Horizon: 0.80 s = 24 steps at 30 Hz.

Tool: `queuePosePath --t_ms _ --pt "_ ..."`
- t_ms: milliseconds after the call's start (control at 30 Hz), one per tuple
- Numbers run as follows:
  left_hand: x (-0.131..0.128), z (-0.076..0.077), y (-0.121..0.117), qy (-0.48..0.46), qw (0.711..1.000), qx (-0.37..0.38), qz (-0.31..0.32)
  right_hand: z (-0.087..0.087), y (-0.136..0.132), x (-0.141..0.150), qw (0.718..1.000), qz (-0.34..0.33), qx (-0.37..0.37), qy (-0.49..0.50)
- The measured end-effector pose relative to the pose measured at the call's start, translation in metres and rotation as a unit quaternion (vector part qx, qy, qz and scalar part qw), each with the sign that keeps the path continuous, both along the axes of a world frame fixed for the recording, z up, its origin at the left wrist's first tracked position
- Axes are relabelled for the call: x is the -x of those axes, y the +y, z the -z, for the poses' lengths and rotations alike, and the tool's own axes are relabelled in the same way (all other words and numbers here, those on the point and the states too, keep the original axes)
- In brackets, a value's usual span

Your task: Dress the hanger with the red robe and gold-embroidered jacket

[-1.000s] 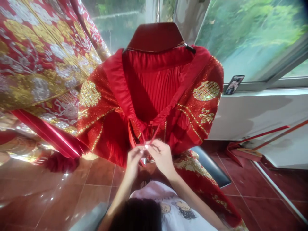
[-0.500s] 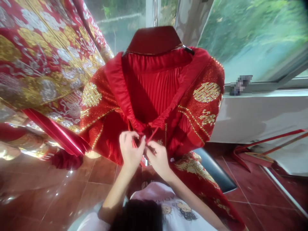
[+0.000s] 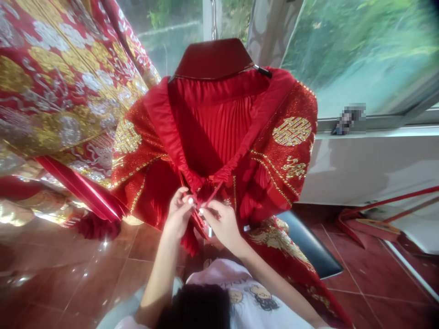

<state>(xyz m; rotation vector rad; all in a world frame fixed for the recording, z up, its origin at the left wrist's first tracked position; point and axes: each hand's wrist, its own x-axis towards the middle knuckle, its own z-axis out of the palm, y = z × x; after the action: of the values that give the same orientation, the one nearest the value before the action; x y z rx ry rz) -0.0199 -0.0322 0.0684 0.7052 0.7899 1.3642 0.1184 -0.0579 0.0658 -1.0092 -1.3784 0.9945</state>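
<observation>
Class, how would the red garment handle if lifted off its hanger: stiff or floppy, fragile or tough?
The red garment would probably flop, since its gathered neckline folds softly. Its gold decoration may add weight, and the beaded-looking trim could snag.

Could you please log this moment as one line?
left hand: fingers at red cord | right hand: pinching red cord | red garment: on hanger, neckline facing wearer
</observation>
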Motion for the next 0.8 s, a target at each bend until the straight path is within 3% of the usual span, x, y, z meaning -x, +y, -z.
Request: queuePosePath --t_ms 133,233,300,367,500,633,800 --pt "0.001 0.028 -0.006 -0.164 0.979 0.101 0.065 -0.003 -0.001 0.0 1.0 -0.006 -0.002 -0.018" --pt "-0.006 0.054 -0.012 -0.175 0.974 0.127 0.072 -0.003 -0.002 0.001 1.0 -0.009 0.015 -0.013" --pt "-0.009 0.062 -0.014 -0.164 0.974 0.13 0.082 -0.003 -0.003 0.001 0.999 -0.011 0.031 -0.006" --pt "-0.01 0.06 -0.013 -0.155 0.978 0.118 0.071 -0.002 -0.004 0.001 1.0 -0.007 0.03 -0.006" --pt "-0.003 0.037 -0.008 -0.117 0.99 0.076 0.019 -0.001 -0.004 0.0 1.0 0.006 0.008 -0.019" --pt "-0.001 0.023 -0.005 -0.015 1.0 0.027 0.003 -0.001 -0.004 0.0 0.999 0.014 -0.001 -0.031" --pt "-0.015 0.031 0.0 0.105 0.981 0.005 -0.166 0.001 -0.003 0.001 0.997 0.031 -0.017 -0.062"
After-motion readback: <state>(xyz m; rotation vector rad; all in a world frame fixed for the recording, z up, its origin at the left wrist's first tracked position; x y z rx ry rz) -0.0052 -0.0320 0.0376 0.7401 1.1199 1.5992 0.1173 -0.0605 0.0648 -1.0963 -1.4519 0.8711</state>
